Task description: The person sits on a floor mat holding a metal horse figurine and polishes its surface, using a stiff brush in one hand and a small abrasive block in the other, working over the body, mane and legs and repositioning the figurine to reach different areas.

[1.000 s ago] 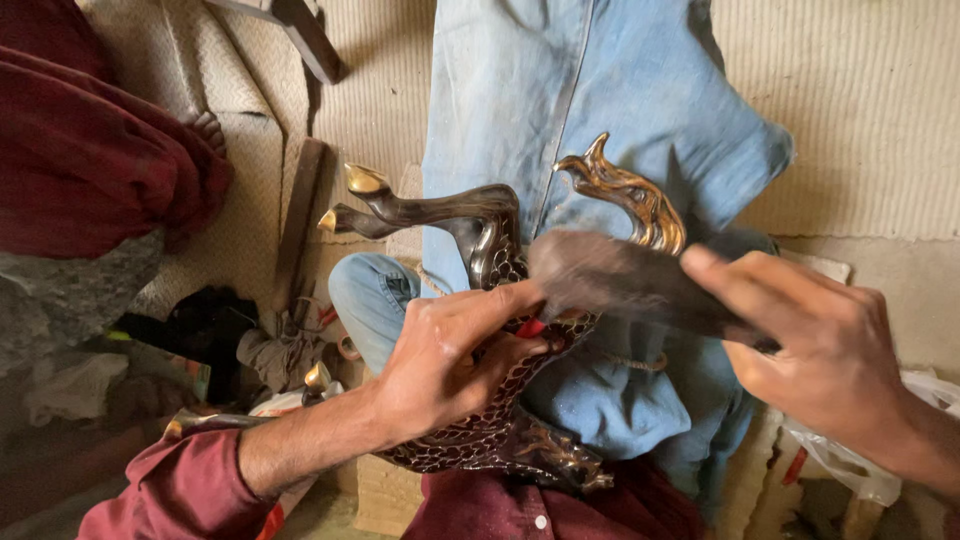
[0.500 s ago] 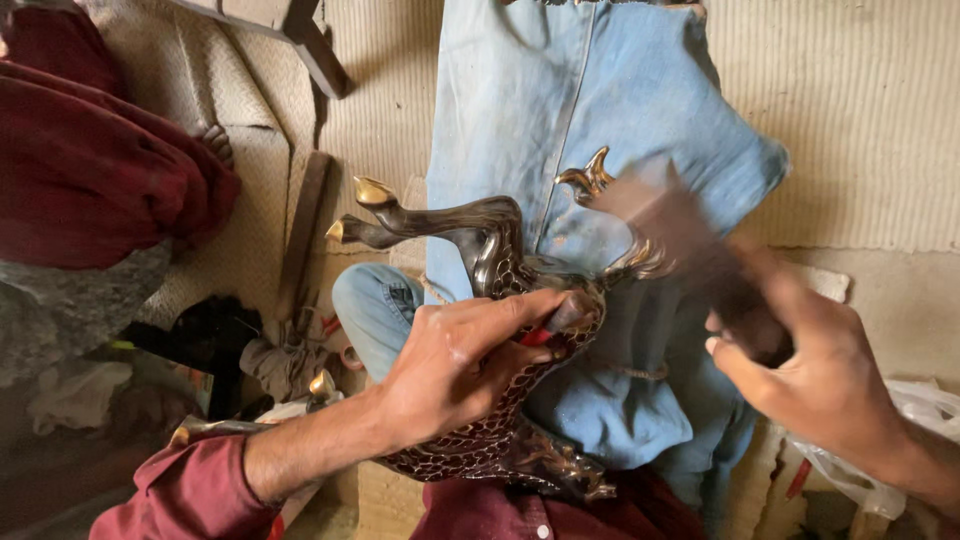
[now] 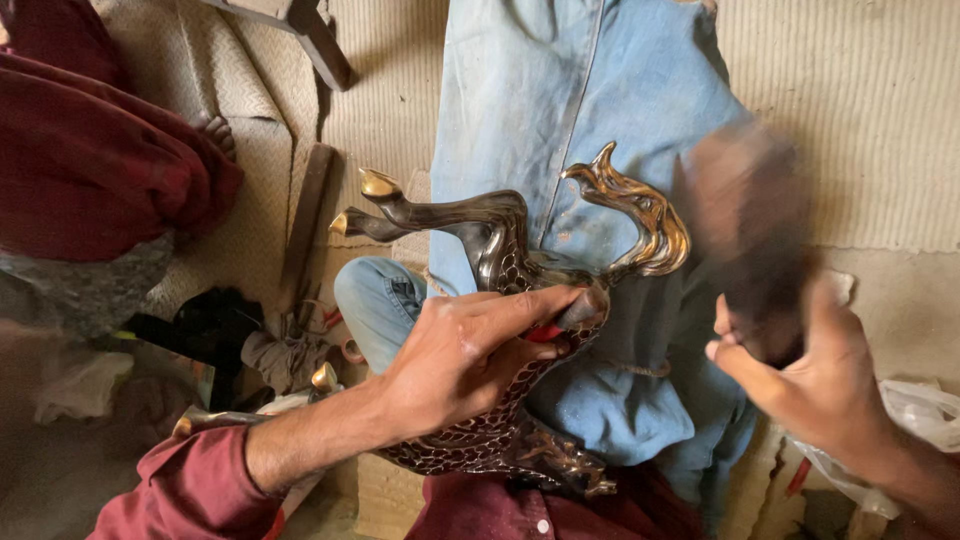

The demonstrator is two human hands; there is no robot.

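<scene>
A dark metal horse figurine [image 3: 500, 260] with gold hooves and a gold mane lies across my lap on blue denim [image 3: 570, 110]. My left hand [image 3: 470, 355] presses on its body and pinches a small tool with a red grip against the metal near the neck. My right hand [image 3: 810, 385] is raised to the right of the figurine, closed around the handle of a dark, motion-blurred striking tool [image 3: 750, 220] that points up above the mane.
A woven mat [image 3: 850, 120] covers the floor. Dark red cloth [image 3: 90, 160] lies at the left. A wooden bar [image 3: 305, 225] and small tools and rags [image 3: 230, 335] sit left of my knee. A plastic bag [image 3: 915, 410] rests at right.
My right hand has swung the dark tool up and rightward, away from the figurine's back. My left hand stays pressed on the body.
</scene>
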